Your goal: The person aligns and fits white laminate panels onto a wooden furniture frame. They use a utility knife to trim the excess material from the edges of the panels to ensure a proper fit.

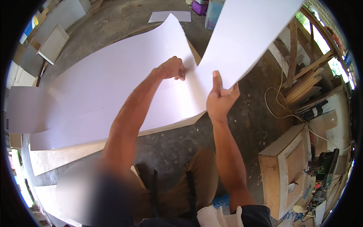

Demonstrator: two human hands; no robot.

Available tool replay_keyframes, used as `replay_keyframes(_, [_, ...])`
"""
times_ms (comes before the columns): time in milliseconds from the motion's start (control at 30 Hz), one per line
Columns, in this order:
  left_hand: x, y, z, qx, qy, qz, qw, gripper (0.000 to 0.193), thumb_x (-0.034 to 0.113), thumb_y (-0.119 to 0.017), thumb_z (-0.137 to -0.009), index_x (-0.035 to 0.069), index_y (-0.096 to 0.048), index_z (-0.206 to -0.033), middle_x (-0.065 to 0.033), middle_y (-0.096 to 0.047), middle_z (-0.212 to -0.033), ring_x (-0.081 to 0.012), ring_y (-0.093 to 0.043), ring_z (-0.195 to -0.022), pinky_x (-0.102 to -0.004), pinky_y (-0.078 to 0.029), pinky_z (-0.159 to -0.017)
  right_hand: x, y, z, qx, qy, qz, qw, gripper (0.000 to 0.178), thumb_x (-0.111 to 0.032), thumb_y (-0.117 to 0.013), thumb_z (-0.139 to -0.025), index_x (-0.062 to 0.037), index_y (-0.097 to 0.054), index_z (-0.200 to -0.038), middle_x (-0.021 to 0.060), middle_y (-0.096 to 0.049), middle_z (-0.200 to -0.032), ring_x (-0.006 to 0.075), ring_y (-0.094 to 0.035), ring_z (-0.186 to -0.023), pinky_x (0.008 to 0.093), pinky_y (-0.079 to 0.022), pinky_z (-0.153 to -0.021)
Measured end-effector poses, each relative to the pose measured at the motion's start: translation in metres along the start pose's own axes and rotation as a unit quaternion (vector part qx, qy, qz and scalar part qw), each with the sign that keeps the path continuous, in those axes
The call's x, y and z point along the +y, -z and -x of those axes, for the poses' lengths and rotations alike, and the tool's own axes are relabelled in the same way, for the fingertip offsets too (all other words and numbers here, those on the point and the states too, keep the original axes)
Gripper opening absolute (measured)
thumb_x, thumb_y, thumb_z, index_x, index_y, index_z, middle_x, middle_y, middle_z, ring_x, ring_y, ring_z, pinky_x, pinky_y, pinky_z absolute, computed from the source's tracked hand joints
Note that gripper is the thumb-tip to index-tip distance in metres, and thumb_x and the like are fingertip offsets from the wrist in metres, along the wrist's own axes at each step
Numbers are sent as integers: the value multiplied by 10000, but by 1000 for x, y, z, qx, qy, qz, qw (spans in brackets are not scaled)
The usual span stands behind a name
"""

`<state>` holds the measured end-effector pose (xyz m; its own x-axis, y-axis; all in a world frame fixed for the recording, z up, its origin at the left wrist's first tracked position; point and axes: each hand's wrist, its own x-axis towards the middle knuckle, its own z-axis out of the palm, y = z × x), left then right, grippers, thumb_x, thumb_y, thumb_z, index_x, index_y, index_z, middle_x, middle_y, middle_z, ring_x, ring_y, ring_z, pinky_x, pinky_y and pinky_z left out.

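A large, thin white sheet [113, 79] lies over a board on the left and middle, its right part curling upward. At a notch along its far edge, a broad strip of the sheet [249, 34] parts from the rest and rises to the upper right. My right hand [222, 100] grips this strip's lower edge, thumb on the white face and fingers behind. Above the sheet, close to the bend and left of the notch, my left hand [173, 69] is closed with fingers curled down. What it holds, if anything, cannot be made out.
A wooden cabinet box [283, 166] stands at the right, beside tools and a pale cable [278, 115]. Timber pieces [302, 89] lean behind it. A smaller white panel [170, 16] and a purple box [199, 7] are at the far side. A blurred patch covers the lower left.
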<state>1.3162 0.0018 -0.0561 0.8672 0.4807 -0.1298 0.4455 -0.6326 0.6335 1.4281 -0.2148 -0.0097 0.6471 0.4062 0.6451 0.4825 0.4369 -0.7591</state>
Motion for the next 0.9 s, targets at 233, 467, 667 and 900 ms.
replay_keyframes(233, [55,2,-19,24,-47,-310,949,666,184,-924,-602,30,-658,-1192,-113,-718,-1156,-295,-692,-1087,-430,-552,-955,12,7,-5,7,22,0,1000,93,33,-649,-962,78,-683,-1035,178,-629,-975,319,-634,-806,395,-477,-648])
replay_keyframes(467, [63,22,-44,-76,-277,-277,917,890,213,-943,-593,44,-564,-1380,-135,-518,-1472,-374,-339,-1463,-464,-333,-1238,14,13,-5,0,23,72,997,96,19,-648,-944,72,-684,-1016,152,-599,-921,299,-601,-803,408,-454,-656])
replay_keyframes(667, [18,30,-65,-123,-334,-368,859,635,359,-932,-648,5,-667,-1103,-76,-631,-1159,-271,-527,-1182,-410,-416,-1108,10,6,-6,15,28,77,997,80,17,-650,-941,60,-688,-997,133,-592,-898,284,-593,-781,399,-458,-653])
replay_keyframes(900, [33,29,-76,-189,-304,-399,845,471,348,-941,-634,17,-686,-851,-72,-643,-1039,-247,-590,-1094,-414,-468,-986,12,5,-5,54,8,46,997,62,27,-648,-944,59,-686,-981,138,-615,-923,263,-604,-755,379,-464,-627])
